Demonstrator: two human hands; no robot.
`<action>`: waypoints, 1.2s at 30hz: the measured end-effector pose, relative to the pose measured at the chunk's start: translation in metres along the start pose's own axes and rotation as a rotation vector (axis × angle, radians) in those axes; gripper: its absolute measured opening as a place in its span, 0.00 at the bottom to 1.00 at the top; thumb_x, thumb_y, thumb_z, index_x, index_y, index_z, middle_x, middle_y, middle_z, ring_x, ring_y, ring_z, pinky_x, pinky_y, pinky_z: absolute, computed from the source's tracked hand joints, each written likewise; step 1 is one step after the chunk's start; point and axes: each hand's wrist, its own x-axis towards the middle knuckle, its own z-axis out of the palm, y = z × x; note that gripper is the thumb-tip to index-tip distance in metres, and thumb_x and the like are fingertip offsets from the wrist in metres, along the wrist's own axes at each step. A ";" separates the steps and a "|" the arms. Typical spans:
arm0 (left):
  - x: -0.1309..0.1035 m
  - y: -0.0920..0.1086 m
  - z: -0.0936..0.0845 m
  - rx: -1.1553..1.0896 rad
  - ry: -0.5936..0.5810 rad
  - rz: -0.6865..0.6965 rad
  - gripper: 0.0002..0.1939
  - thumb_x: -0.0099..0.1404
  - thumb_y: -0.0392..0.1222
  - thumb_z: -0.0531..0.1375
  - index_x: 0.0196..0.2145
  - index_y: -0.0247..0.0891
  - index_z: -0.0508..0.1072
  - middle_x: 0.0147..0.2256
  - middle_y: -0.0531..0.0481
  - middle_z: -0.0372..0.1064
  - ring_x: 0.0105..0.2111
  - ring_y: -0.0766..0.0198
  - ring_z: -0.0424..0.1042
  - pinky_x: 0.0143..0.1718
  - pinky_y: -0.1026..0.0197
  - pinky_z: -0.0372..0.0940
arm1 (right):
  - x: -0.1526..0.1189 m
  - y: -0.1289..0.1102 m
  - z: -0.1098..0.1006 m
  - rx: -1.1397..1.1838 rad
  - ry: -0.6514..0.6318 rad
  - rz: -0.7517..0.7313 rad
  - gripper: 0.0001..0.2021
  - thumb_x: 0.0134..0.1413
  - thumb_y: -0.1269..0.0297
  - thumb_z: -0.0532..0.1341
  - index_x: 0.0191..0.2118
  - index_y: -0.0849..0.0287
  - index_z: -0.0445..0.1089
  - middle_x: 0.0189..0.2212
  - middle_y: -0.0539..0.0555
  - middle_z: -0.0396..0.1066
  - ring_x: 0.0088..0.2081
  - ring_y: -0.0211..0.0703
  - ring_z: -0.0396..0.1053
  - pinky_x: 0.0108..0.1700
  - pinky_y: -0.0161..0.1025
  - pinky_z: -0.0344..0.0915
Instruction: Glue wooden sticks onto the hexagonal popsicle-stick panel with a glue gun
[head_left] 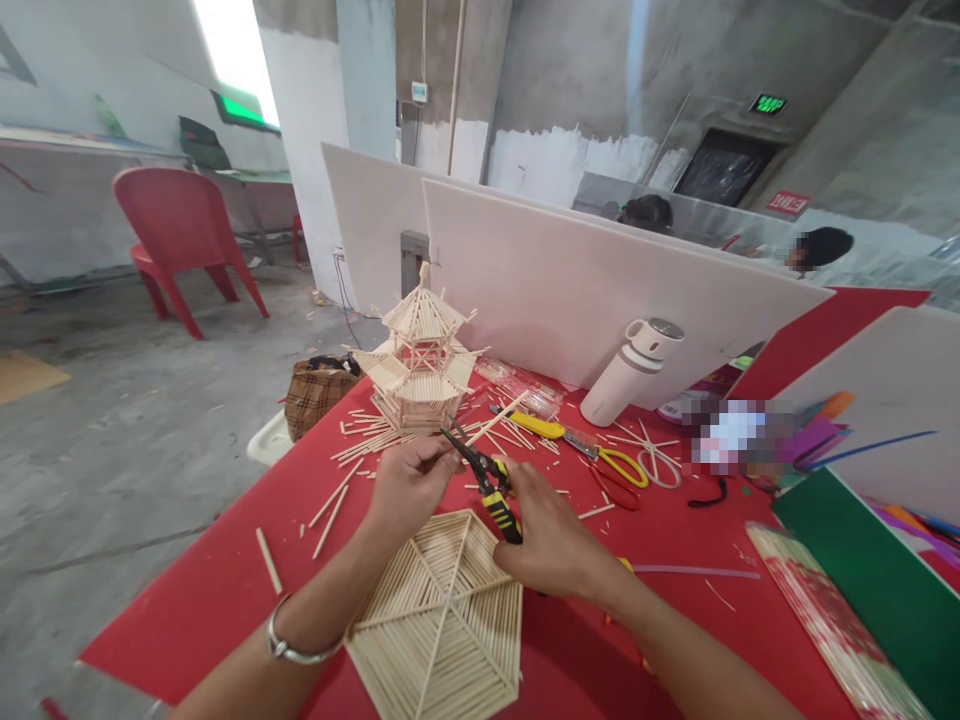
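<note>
Hexagonal stick panel is laid flat on the red surface, nearest the camera, below and between the two hands. Just beyond it, black-and-yellow pliers are gripped by the right hand, its fingers wrapped around the handles. A thin wooden stick is pinched in the narrowed fingers of the left hand, beside the pliers' tips; whether the jaws are closed on it cannot be told. A silvery bracelet is worn on the left wrist.

Behind the hands, a tiered stick pagoda is seen upright, with loose sticks scattered around its base. To its right, a yellow-handled cutter, yellow-handled scissors and a pale bottle, standing upright, are found. At the far right, packaged sticks are placed beside a green board. The surface is bordered at the back by white panels.
</note>
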 end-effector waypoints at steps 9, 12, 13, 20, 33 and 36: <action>0.001 -0.004 0.004 -0.049 -0.026 0.014 0.09 0.56 0.43 0.62 0.26 0.35 0.77 0.21 0.52 0.68 0.22 0.68 0.63 0.23 0.67 0.59 | -0.001 -0.005 -0.005 0.128 -0.032 0.085 0.25 0.34 0.72 0.59 0.45 0.53 0.59 0.35 0.48 0.68 0.35 0.43 0.64 0.36 0.38 0.56; 0.002 -0.004 0.003 -0.067 -0.042 -0.011 0.09 0.57 0.43 0.62 0.25 0.35 0.75 0.19 0.54 0.65 0.20 0.70 0.60 0.21 0.67 0.56 | -0.001 -0.003 -0.005 0.134 -0.039 0.096 0.26 0.35 0.72 0.59 0.46 0.53 0.60 0.35 0.48 0.68 0.34 0.42 0.63 0.36 0.38 0.55; 0.002 -0.004 0.002 -0.070 -0.063 -0.020 0.09 0.57 0.43 0.62 0.24 0.35 0.75 0.18 0.55 0.63 0.19 0.70 0.59 0.20 0.67 0.55 | -0.001 -0.002 -0.005 0.138 -0.034 0.094 0.28 0.35 0.72 0.60 0.48 0.53 0.60 0.37 0.49 0.68 0.35 0.43 0.64 0.37 0.38 0.56; 0.005 0.004 -0.003 -0.068 -0.190 -0.101 0.12 0.58 0.44 0.60 0.22 0.36 0.71 0.16 0.55 0.58 0.16 0.71 0.55 0.18 0.67 0.51 | -0.002 0.005 -0.004 0.141 -0.013 0.003 0.34 0.36 0.73 0.59 0.56 0.52 0.57 0.48 0.54 0.67 0.45 0.48 0.65 0.43 0.42 0.60; 0.012 -0.006 0.004 0.024 -0.194 -0.019 0.14 0.62 0.45 0.58 0.22 0.36 0.69 0.16 0.56 0.56 0.18 0.71 0.54 0.19 0.67 0.50 | -0.003 0.011 -0.010 0.227 -0.079 0.075 0.32 0.35 0.74 0.58 0.53 0.53 0.59 0.37 0.47 0.65 0.34 0.40 0.61 0.35 0.36 0.55; 0.016 -0.006 0.000 0.080 -0.180 0.007 0.15 0.64 0.45 0.58 0.23 0.36 0.71 0.18 0.55 0.60 0.20 0.70 0.57 0.23 0.67 0.54 | -0.003 0.015 -0.011 0.364 -0.156 0.131 0.32 0.36 0.73 0.58 0.54 0.53 0.60 0.34 0.45 0.63 0.32 0.38 0.59 0.33 0.35 0.55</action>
